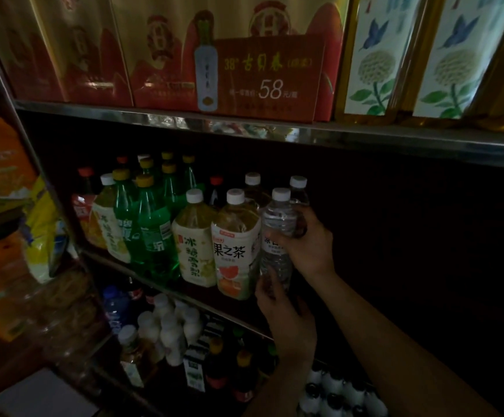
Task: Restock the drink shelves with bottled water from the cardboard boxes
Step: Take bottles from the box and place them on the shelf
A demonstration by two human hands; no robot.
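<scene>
A dim shop aisle, lit poorly, with a metal-edged drink shelf (244, 322) running from 9 o'clock down toward 5 o'clock. On it stands a clear water bottle (278, 236) with a white cap, upright, touching the fruit tea bottle (235, 245) at its 9 o'clock side. A second water bottle (299, 191) stands just behind it, toward 1 o'clock. The right hand (308, 243) wraps its fingers round the front water bottle's middle from the 3 o'clock side. The left hand (287, 314) comes up from 6 o'clock, its fingers touching the bottle's lower part; how firmly it holds I cannot tell. Farther toward 9 o'clock stand a pear drink bottle (193, 239) and green soda bottles (151, 224). Above, at 12 o'clock, a chrome-edged upper shelf (395, 142) carries red and gold gift boxes (94, 49) and a red price card (268, 76). Below, at 7 o'clock, small white bottles (169, 326) crowd a lower shelf. The shelf space toward 3 o'clock is dark.
</scene>
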